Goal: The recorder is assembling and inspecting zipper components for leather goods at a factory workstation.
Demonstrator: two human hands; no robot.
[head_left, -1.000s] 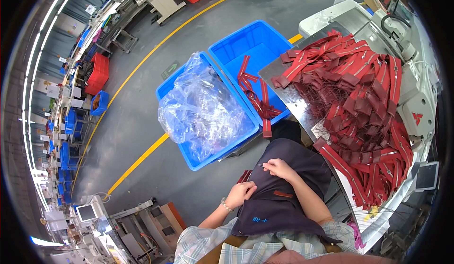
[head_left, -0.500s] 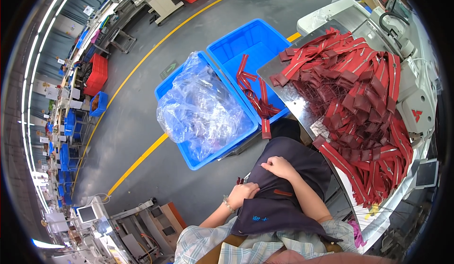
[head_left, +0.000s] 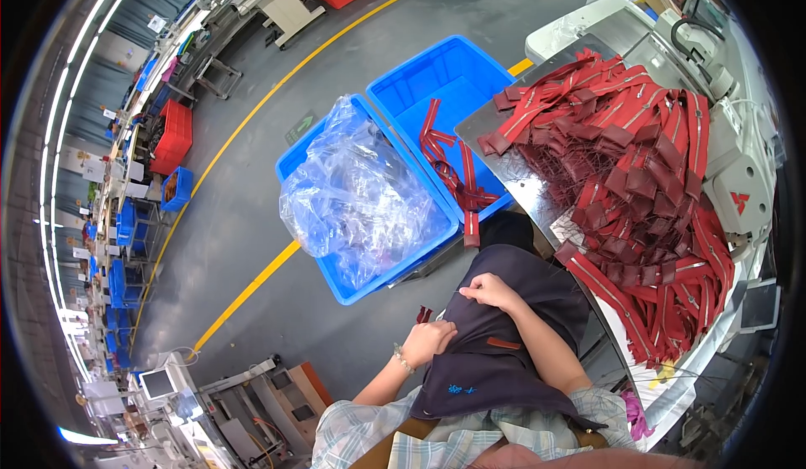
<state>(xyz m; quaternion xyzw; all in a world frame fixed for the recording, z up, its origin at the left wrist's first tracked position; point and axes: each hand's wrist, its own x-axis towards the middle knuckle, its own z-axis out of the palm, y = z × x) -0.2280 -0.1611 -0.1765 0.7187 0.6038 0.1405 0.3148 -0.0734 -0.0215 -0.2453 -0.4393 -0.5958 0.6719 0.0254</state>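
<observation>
Both hands are over the dark apron [head_left: 537, 288] on my lap. My left hand [head_left: 430, 340], with a beaded bracelet at the wrist, is closed with its fingers curled; what it holds is hidden. A small dark red piece [head_left: 425, 313] shows just beyond its knuckles, perhaps touching it. To the right and a little farther, my right hand [head_left: 494, 292] is closed in a pinch. A tiny pale tip shows at its fingertips, too small to name. Red zippers [head_left: 638, 158] with dark red end tabs and loose threads are heaped on the metal-topped table [head_left: 514, 179] at my right.
A blue crate [head_left: 342, 291] with clear plastic bags [head_left: 361, 192] stands ahead. Beside it another blue crate [head_left: 420, 74] has several red zippers [head_left: 457, 167] draped over its near side. A white machine [head_left: 739, 196] borders the heap. More equipment [head_left: 277, 393] stands at lower left.
My right hand has shifted slightly left, and a tiny pale tip now shows at its fingers. My left hand has moved up a little; the dark red piece beyond it shows more.
</observation>
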